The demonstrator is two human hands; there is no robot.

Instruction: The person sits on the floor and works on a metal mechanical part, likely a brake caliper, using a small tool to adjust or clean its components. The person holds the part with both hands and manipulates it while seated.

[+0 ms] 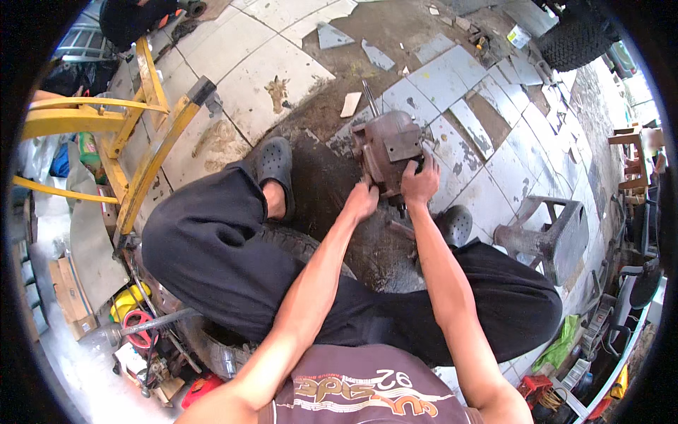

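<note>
Brown shirt (332,359) nearest; left hand (361,201) (grip unclear) and spread right hand (421,181) touch rusty housing (385,157) amid broken floor tiles (472,128).

Place: some repair workshop, I'd say
Floor (240,63): tiled, broken up, grimy
Tyre (575,44): chunky tread, back there
Frame (173,134): yellow-painted metal bars
Housing (385,141): dull, dirty metal

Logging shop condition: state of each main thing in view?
Left hand: fingers curled, grip unclear
Right hand: thumb and fingers apart
Metal housing: grimy, right hand on it
Floor tiles: cracked, some missing
Clogs: on both feet
Plastic stool: scuffed, unoccupied
Yellow frame: paint worn
</note>
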